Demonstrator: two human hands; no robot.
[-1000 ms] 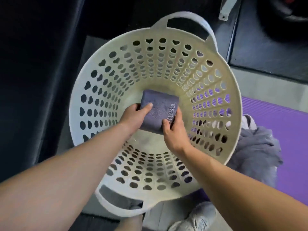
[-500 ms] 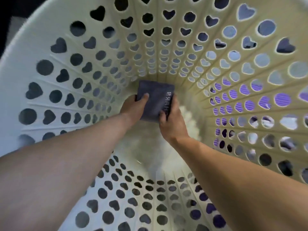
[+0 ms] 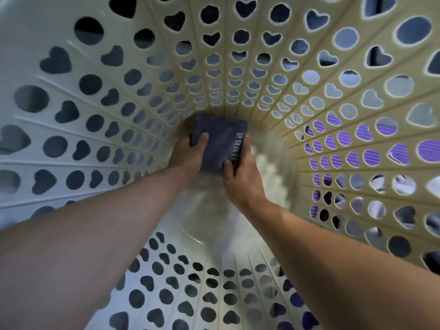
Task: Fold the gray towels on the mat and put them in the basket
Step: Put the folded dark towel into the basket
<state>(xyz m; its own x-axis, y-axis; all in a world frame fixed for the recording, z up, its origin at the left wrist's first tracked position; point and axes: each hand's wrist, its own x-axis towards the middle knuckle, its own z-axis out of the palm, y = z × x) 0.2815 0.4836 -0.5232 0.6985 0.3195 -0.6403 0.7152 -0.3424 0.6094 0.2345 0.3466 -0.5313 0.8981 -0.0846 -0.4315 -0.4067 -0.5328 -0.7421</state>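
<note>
At centre frame I see my left hand (image 3: 188, 154) and right hand (image 3: 240, 175) both gripping the folded gray towel (image 3: 219, 144), plush and squarish, deep inside the cream plastic basket (image 3: 71, 144) with heart-shaped and round holes.

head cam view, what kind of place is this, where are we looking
Most likely a home floor, seen from inside a perforated plastic laundry basket. Both hands, left and right, hold a folded gray towel near its bottom, and a purple ribbed mat shows through the holes.
</note>
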